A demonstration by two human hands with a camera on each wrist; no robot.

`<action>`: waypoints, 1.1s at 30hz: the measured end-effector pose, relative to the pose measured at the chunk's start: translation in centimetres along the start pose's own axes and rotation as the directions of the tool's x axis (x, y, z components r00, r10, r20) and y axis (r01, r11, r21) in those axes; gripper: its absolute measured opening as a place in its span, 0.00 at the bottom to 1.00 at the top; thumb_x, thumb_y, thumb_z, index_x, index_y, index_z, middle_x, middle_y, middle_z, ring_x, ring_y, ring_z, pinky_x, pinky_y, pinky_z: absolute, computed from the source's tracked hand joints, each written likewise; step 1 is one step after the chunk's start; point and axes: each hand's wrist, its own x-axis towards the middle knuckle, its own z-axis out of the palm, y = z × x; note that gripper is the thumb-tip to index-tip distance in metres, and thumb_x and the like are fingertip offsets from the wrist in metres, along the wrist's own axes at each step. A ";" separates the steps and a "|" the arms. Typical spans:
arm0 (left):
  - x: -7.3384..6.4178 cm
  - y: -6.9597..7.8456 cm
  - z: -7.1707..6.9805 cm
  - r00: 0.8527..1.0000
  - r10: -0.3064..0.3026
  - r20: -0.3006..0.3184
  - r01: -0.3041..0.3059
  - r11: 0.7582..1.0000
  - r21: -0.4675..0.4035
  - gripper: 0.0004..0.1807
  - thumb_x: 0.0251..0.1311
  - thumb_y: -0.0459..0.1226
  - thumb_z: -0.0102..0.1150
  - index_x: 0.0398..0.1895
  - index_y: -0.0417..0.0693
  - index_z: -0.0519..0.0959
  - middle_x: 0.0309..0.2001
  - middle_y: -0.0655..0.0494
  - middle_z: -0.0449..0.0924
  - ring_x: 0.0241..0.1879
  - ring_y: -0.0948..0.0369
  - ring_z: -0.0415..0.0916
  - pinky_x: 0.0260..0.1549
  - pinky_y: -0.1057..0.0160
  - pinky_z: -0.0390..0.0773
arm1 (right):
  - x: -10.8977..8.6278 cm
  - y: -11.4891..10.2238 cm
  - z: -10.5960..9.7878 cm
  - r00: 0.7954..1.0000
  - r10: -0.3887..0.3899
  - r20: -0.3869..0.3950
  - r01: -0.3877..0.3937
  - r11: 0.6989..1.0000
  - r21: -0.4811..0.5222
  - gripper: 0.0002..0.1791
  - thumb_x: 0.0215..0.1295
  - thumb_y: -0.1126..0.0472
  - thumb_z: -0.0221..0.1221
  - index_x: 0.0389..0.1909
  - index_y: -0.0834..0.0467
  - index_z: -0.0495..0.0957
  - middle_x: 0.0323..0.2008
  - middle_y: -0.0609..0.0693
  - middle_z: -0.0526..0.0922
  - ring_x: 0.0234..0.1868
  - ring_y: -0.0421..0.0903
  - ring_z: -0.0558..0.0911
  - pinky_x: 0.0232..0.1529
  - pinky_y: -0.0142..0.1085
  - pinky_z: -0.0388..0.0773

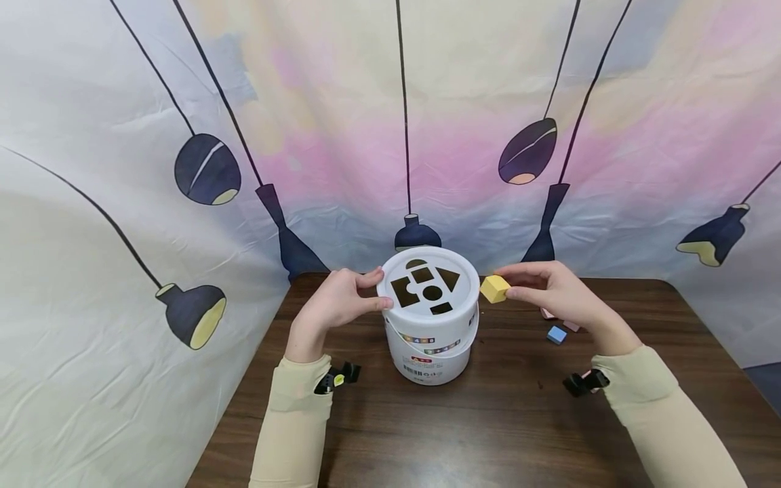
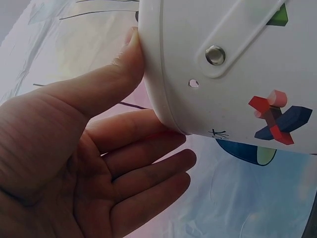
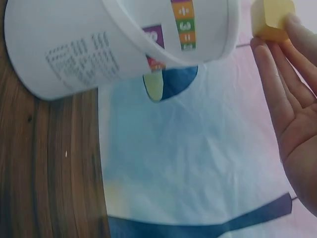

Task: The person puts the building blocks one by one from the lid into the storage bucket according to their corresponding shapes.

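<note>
A white shape-sorter bucket [image 1: 429, 352] stands upright on the table, its lid [image 1: 403, 313] cut with several differently shaped holes. My left hand [image 1: 332, 305] grips the left edge of the lid, thumb and index finger at the rim; in the left wrist view its other fingers [image 2: 153, 171] extend below. Just right of the rim, my right hand [image 1: 558, 295] pinches a yellow block [image 1: 495, 289] between thumb and fingertips, raised at about lid height. The right wrist view shows the yellow block [image 3: 273, 19] from below, close beside the bucket's top edge.
A small blue block [image 1: 556, 335] lies on the dark wooden table [image 1: 488, 434], right of the bucket. Pink blocks [image 1: 571, 326] lie near it, partly hidden by my right hand. Behind the table hangs a cloth [image 1: 342, 102] printed with lamps.
</note>
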 end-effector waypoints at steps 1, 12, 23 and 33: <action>0.0 0.0 0.0 1.000 0.000 0.001 0.000 1.000 -0.003 0.40 0.61 0.54 0.78 0.73 0.50 0.76 0.72 0.57 0.75 0.78 0.50 0.62 0.72 0.46 0.70 | 0.2 -0.1 0.2 1.000 -0.010 -0.004 0.010 1.000 0.016 0.23 0.75 0.59 0.68 0.68 0.58 0.82 0.54 0.54 0.90 0.42 0.47 0.89 0.11 0.36 0.67; -0.1 0.1 0.0 1.000 0.009 -0.002 -0.009 1.000 -0.003 0.40 0.61 0.55 0.78 0.73 0.50 0.76 0.71 0.57 0.75 0.78 0.49 0.63 0.72 0.45 0.71 | 2.7 -0.3 2.3 0.995 -0.097 -0.012 0.097 0.995 0.005 0.22 0.75 0.59 0.68 0.67 0.56 0.83 0.60 0.54 0.87 0.58 0.46 0.87 0.56 0.39 0.86; -0.1 0.0 0.0 1.000 0.004 0.000 -0.004 1.000 -0.006 0.40 0.62 0.54 0.77 0.73 0.49 0.76 0.72 0.57 0.75 0.78 0.49 0.62 0.72 0.45 0.71 | 4.9 -1.8 4.3 0.995 -0.096 -0.025 0.095 0.994 -0.047 0.24 0.73 0.58 0.70 0.68 0.58 0.83 0.59 0.54 0.87 0.58 0.48 0.87 0.54 0.36 0.86; -0.2 0.2 0.0 1.000 0.000 -0.003 0.000 1.000 -0.023 0.40 0.62 0.53 0.78 0.73 0.49 0.76 0.72 0.56 0.74 0.78 0.48 0.62 0.72 0.44 0.70 | 7.8 -2.9 6.2 0.995 -0.090 -0.035 0.086 0.991 -0.103 0.23 0.74 0.60 0.69 0.68 0.59 0.83 0.58 0.55 0.88 0.59 0.51 0.87 0.59 0.47 0.84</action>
